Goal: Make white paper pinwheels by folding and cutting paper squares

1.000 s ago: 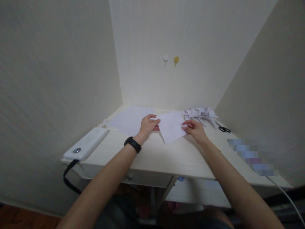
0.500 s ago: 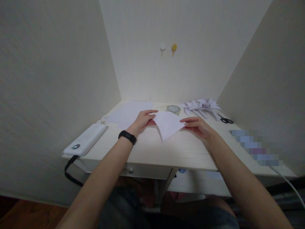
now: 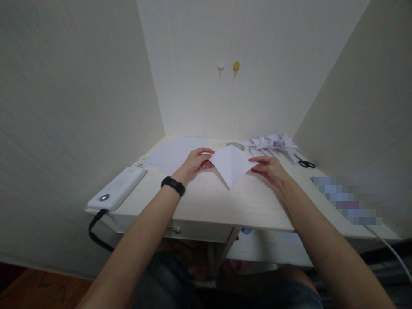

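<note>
A white sheet of paper (image 3: 230, 165), folded into a triangle with its point toward me, is held just above the pale wooden desk (image 3: 206, 204). My left hand (image 3: 194, 163), with a black band on its wrist, pinches the paper's left corner. My right hand (image 3: 269, 169) pinches its right corner. Both hands have their fingers closed on the paper's edges. A round roll of tape (image 3: 235, 146) lies right behind the paper, partly hidden by it.
Flat white sheets (image 3: 175, 153) lie at the back left. Several folded paper shapes (image 3: 273, 143) are piled at the back right, with black scissors (image 3: 305, 163) beside them. A white device (image 3: 117, 189) with a black cord sits at the left edge. Walls enclose three sides.
The paper has turned so its point faces me and its top edge lies level between both hands. My right hand has closed onto the right corner. The tape is now mostly covered.
</note>
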A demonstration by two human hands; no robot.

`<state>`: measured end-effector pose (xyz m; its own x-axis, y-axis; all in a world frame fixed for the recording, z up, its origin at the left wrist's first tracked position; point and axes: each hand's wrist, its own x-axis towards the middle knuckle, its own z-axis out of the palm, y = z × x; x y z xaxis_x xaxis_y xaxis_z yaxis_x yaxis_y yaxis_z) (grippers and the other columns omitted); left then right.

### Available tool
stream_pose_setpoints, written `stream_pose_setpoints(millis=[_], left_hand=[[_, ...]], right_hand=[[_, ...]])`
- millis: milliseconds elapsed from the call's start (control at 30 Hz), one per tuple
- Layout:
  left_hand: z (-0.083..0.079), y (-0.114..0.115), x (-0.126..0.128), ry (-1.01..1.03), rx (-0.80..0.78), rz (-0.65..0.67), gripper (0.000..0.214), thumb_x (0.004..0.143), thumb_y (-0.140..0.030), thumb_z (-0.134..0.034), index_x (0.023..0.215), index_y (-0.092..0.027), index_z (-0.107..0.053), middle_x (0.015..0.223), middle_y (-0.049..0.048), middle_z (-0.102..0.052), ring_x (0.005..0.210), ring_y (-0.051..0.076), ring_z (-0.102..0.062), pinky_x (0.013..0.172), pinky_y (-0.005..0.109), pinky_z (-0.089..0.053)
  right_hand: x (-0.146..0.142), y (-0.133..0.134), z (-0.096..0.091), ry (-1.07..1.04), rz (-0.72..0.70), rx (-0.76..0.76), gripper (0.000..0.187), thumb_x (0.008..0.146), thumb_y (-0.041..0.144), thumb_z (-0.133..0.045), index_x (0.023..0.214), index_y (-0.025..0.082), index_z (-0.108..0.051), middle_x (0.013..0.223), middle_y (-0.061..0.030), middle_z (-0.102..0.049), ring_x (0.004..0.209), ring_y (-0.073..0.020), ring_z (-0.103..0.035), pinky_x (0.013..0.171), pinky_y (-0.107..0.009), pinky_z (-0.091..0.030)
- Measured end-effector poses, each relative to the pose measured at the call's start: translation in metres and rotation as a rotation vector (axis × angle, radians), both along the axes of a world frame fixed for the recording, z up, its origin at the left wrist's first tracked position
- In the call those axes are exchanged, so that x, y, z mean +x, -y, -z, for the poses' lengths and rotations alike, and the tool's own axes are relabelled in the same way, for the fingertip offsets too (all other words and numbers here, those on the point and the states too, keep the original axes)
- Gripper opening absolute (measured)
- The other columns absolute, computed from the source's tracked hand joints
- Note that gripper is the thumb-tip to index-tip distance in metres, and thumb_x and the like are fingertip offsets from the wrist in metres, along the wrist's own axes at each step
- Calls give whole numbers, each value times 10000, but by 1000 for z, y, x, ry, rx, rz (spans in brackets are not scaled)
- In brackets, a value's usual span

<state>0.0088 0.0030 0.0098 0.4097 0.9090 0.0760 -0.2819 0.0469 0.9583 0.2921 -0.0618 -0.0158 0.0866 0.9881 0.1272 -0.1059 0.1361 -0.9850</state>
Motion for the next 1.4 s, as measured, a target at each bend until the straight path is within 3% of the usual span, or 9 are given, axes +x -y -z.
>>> stream_pose_setpoints(millis=[133, 233, 367, 467, 667, 867, 1133, 1400], left_hand=[[1, 0, -4, -20, 50, 95, 129, 771, -69, -624, 879, -69, -695, 831, 121, -712, 717, 165, -692, 710, 289, -557], [0, 3, -5, -49, 100, 155, 236, 736, -94, -678, 968, -80, -718, 879, 139, -730, 838, 209, -707, 738, 303, -552], [3, 4, -2, -124, 154, 81, 278, 714, -214, -793, 965, -108, -737, 981, 143, -735, 825, 177, -696, 710, 274, -542], [7, 1, 1, -118, 156, 6, 245, 759, -299, -777, 920, -117, -748, 959, 135, -743, 736, 128, -676, 689, 251, -536], [8, -2, 1, -65, 116, -10, 208, 767, -289, -775, 883, -118, -758, 920, 115, -752, 717, 111, -675, 731, 245, -542], [6, -1, 1, -93, 129, -15, 242, 745, -307, -792, 888, -115, -760, 932, 124, -752, 726, 118, -674, 729, 254, -542], [-2, 4, 2, -106, 159, -69, 216, 746, -308, -784, 848, -119, -761, 883, 122, -752, 681, 118, -653, 647, 243, -506], [-7, 8, 4, -144, 222, -115, 211, 737, -318, -782, 795, -117, -759, 809, 120, -742, 704, 145, -655, 627, 253, -475]], right_hand=[[0, 1, -2, -52, 33, -5, 333, 483, 226, -885, 794, 215, -765, 684, -5, -718, 642, -136, -664, 692, -290, -573], [-1, 2, -4, -78, 58, -4, 344, 499, 269, -900, 808, 211, -761, 743, -20, -737, 629, -123, -659, 636, -249, -566], [1, 3, -5, -89, 94, 34, 278, 572, 324, -882, 773, 210, -729, 843, -35, -753, 601, -101, -645, 579, -211, -559], [3, 3, -5, -122, 87, 32, 222, 644, 336, -841, 733, 212, -681, 799, -30, -750, 573, -107, -644, 566, -220, -571], [4, 3, -7, -244, 105, -26, 134, 722, 240, -772, 766, 205, -650, 740, -19, -747, 561, -101, -659, 569, -193, -573], [6, 1, -6, -298, 163, -10, 108, 732, 215, -752, 781, 201, -657, 717, -8, -733, 542, -91, -640, 553, -181, -574], [13, 2, -3, -193, 199, 25, 112, 697, 236, -774, 715, 217, -664, 667, 7, -693, 468, -72, -575, 487, -166, -547], [14, 2, -3, -196, 263, 21, 58, 704, 212, -729, 721, 230, -676, 674, 10, -708, 487, -85, -600, 492, -199, -555]])
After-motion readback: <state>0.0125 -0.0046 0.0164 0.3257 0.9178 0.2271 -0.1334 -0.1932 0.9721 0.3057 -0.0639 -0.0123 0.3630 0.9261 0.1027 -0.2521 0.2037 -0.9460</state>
